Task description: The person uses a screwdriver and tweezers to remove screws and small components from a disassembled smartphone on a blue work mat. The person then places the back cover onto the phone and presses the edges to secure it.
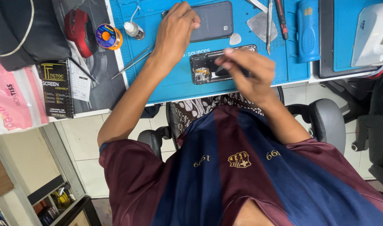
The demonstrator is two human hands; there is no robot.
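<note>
My left hand point(176, 25) reaches over the blue work mat point(174, 86), its bent fingers holding the left end of a dark grey phone back cover point(214, 21) that lies flat. Nearer to me lies an opened phone point(202, 69) with its inner parts and battery showing. My right hand point(248, 71) hovers over the phone's right half and pinches a thin pale tool point(220, 68) whose tip points at the phone's inside. The hand hides most of that half.
On the mat lie long tweezers point(133, 62), a small white bottle point(133, 29), a white pick point(235, 39), a metal pry plate point(261, 21), a red-handled screwdriver point(281, 19) and a blue device point(308, 29). A solder spool point(107, 37) and a black box point(55, 88) sit left.
</note>
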